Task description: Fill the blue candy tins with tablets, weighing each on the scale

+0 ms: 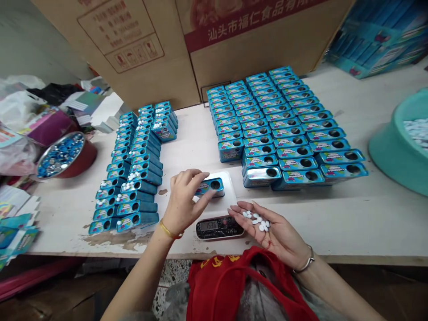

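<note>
My left hand point(183, 196) reaches over a blue candy tin point(211, 186), with its thumb at the near side and a finger at the far side. The tin stands on the white plate of a digital scale point(220, 227), its round hole facing up. The scale's display is lit, but its digits are hard to read. My right hand point(272, 229) is palm up and cupped beside the scale. Several small white candies point(257, 219) lie in its palm and on its fingers.
Rows of blue tins point(279, 129) stand behind and right of the scale. More tins point(137, 165), some with white candies on top, are at left. A bowl of shiny blue-and-silver pieces point(83, 162), a turquoise tub point(384, 147) of white candies and a cardboard box point(174, 58) surround them.
</note>
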Available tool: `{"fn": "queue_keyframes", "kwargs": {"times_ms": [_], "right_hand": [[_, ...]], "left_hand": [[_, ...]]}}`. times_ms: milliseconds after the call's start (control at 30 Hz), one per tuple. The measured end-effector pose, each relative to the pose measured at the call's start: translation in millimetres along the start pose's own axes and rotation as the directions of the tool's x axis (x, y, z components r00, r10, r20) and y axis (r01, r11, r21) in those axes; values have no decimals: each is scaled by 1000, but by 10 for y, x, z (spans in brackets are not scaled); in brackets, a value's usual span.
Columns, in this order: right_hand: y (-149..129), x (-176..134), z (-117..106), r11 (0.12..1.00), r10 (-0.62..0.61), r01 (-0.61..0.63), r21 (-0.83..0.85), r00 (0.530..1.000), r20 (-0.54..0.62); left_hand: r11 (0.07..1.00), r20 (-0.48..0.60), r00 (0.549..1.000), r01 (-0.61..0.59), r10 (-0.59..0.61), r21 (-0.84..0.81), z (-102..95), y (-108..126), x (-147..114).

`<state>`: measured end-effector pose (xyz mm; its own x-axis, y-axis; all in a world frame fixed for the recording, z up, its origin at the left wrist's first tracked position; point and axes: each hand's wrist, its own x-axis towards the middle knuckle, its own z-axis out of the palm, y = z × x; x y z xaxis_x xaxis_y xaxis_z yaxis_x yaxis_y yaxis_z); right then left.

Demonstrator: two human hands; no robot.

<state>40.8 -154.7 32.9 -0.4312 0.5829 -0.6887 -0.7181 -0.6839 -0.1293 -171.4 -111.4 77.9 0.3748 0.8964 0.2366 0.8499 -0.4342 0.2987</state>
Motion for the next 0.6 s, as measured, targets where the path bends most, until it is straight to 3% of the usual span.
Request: {"fn": "queue_keyframes", "kwargs": {"times_ms": [100, 167, 367, 467, 600], "right_hand": [[-54, 31, -91, 999, -42, 42, 8, 999, -32], [-80, 65, -140, 998, -56, 57, 12, 998, -41], [-97, 139, -185, 998, -69, 70, 10, 997, -37], [-93, 145, -195, 996, -79, 80, 26, 996, -41], [-75, 160, -217, 996, -67, 70, 48, 996, -56]], "left_hand": [[995, 160, 987, -49, 35, 89, -22, -82, 14], [989, 205, 977, -82, 56, 123, -17, -116, 97], [985, -17, 994, -100, 104, 143, 155, -132, 646], [977, 32, 988, -155, 151, 149, 350, -173, 861], [965, 89, 982, -181, 167, 189, 619, -227, 942]]}}
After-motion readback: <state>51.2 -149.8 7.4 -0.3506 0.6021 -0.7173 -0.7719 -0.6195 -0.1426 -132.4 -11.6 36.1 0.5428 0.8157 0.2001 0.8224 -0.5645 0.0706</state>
